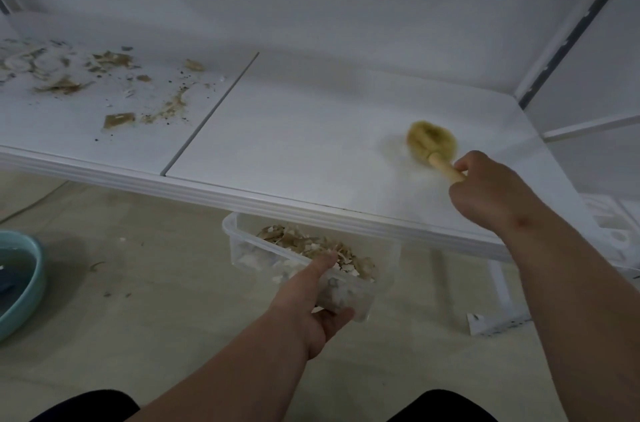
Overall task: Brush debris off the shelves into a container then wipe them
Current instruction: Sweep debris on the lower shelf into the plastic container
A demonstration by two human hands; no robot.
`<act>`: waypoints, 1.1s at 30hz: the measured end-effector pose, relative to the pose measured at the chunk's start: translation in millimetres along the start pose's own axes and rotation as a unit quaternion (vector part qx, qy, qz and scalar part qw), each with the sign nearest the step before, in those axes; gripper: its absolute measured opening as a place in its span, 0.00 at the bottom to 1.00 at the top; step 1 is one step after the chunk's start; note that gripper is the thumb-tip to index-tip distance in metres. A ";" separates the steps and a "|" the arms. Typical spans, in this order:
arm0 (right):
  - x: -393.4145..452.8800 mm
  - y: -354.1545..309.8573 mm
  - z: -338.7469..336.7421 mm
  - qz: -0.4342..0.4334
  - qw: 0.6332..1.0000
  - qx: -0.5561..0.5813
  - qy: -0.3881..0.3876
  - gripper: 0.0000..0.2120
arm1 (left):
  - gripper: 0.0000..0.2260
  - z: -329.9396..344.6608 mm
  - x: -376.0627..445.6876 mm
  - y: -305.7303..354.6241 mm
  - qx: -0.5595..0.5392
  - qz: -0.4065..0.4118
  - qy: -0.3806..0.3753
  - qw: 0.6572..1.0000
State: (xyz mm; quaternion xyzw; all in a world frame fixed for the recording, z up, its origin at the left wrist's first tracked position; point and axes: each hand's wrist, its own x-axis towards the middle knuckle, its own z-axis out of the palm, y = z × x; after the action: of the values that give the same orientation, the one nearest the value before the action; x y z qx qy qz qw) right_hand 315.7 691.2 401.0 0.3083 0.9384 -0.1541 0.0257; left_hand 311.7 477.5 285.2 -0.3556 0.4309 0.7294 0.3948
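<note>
My right hand (pixel 485 189) grips brush (pixel 431 143) on shelf (pixel 294 144), right of frame. Left hand (pixel 311 304) holds container (pixel 242 248) under shelf edge. Remaining debris (pixel 114 89) upper left, well apart; left hand nearer.

A person's right hand (pixel 485 189) grips the wooden handle of a round brush (pixel 431 143), its blurred bristles on the right panel of a white shelf (pixel 311 144). The left hand (pixel 311 304) holds a clear plastic container (pixel 242 241) just below the shelf's front edge, with brown and white debris inside. More debris (pixel 104 82) lies scattered on the shelf's left panel. A teal basin (pixel 24 283) of water sits on the floor at left.
</note>
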 end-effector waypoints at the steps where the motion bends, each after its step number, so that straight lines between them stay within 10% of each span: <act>1: 11.1 0.7 5.9 0.005 1.000 -0.009 0.002 0.18 | 0.23 -0.6 -0.8 -0.1 0.000 0.002 0.002 1.000; 13: -89.9 -32.2 14.8 -0.188 0.975 -0.044 -0.112 0.16 | 0.21 -1.5 0.7 -1.4 -0.002 0.005 0.000 1.000; 33: -93.2 -31.3 11.4 -0.152 0.986 -0.064 -0.029 0.14 | 0.27 -18.3 0.9 9.6 -0.029 0.000 0.012 1.000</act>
State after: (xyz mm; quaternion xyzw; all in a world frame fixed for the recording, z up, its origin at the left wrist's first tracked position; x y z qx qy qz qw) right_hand 372.2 610.7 412.1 0.1549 0.9812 -0.1044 0.0487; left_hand 306.1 458.1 280.9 -0.3756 0.4146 0.7371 0.3791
